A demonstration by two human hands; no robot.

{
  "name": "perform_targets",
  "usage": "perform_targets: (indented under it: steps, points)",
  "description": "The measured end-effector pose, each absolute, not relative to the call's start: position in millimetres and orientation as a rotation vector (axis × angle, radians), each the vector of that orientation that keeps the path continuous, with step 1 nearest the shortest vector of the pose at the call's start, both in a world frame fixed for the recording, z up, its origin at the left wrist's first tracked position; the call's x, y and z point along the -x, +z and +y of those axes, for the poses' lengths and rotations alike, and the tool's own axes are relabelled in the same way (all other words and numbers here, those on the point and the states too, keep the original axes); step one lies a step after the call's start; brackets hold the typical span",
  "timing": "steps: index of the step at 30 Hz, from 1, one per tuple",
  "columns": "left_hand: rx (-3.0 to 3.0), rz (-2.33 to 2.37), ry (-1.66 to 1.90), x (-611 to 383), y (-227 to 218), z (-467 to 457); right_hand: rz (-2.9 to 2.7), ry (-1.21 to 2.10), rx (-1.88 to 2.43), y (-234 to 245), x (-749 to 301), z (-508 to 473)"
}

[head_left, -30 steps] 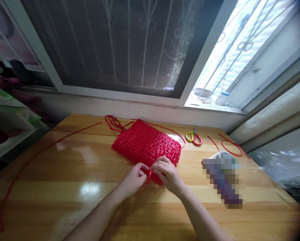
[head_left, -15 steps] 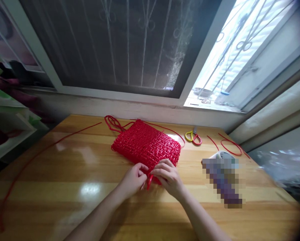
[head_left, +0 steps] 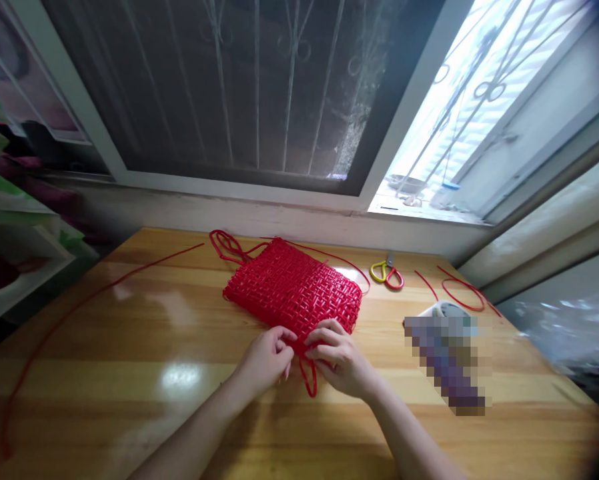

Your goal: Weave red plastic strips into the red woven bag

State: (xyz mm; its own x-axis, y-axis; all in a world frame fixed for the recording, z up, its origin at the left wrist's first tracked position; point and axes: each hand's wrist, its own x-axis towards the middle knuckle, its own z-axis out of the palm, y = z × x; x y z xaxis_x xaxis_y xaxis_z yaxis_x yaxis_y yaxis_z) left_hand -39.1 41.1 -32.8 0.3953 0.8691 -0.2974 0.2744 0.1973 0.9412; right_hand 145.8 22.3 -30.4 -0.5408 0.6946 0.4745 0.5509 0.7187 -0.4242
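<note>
"What lies furthest left on your table?"

"A long red strand, curving toward me, well apart from where I work. Then come red loops, at the far left side of the red weave."

"And your left hand?"

"Thumb and forefinger are pinched together on the near edge of the red weave. The rest of my fingers are curled in underneath."

"So where is the weave, exactly?"

"Flat on the table, just beyond both my hands, between them and the window. Only its near edge comes in to my fingertips. A small loop hangs toward me in the gap between my hands."

"What about the right hand?"

"It's just beside the left, fingers bent over the near edge, overlapping the right-hand part of the weave. My fingers hide whatever they press on, so I can't tell how firmly they close."

"Anything further right?"

"Scissors, near the weave but not touching it, handles toward me. Past those, a blurred thing I can't make out, and a looped strand by the table's right edge."
</note>
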Motion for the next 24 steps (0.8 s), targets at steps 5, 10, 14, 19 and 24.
perform_targets:
  steps: [5,10,14,19,24]
  points:
    - [-1.310,1.122,0.578,37.7,-33.4,43.2,-2.307,0.267,0.961,-32.3,-144.1,21.5]
    - [-1.266,1.157,0.589,35.7,-32.9,42.1,-2.241,0.184,0.975,-39.9,-141.0,23.0]
    - [-1.403,1.261,0.643,35.9,-33.2,40.0,-2.192,0.141,0.987,-44.4,-137.6,24.9]
    - [-1.669,1.408,0.912,36.8,-36.7,42.4,-2.116,0.056,1.019,-47.2,-131.8,25.9]
    - [-1.909,1.327,1.048,34.5,-47.8,44.3,-1.997,0.113,1.070,-49.5,-128.1,24.0]
